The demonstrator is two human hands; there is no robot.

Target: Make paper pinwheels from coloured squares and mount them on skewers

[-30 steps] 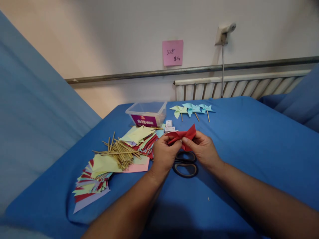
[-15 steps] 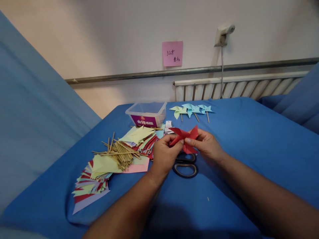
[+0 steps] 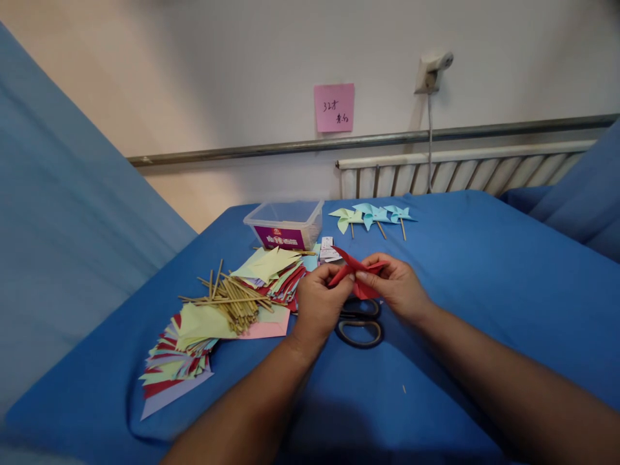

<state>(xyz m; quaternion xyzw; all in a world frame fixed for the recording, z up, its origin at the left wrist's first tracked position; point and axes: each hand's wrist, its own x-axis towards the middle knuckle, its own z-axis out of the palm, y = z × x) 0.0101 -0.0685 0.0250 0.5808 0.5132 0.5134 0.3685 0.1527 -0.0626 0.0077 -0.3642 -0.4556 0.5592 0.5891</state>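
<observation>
At the far left I saw fanned coloured paper sheets [image 3: 177, 361], with a bundle of wooden sticks [image 3: 232, 300] lying across them on the blue-covered worktop [image 3: 484, 271]. My left hand [image 3: 317, 303] pinched one side of the red folded paper [image 3: 356, 266], raised just above the black-handled scissors [image 3: 358, 323]. My right hand [image 3: 394, 287] gripped its other side. Farther back stood a clear plastic box [image 3: 285, 223], and three finished pinwheels [image 3: 372, 214] to its right.

we see a pale wall [image 3: 217, 77] at the far side, bearing a pink note [image 3: 334, 107], a metal rail [image 3: 290, 146] and a white radiator [image 3: 465, 169] to the right.
</observation>
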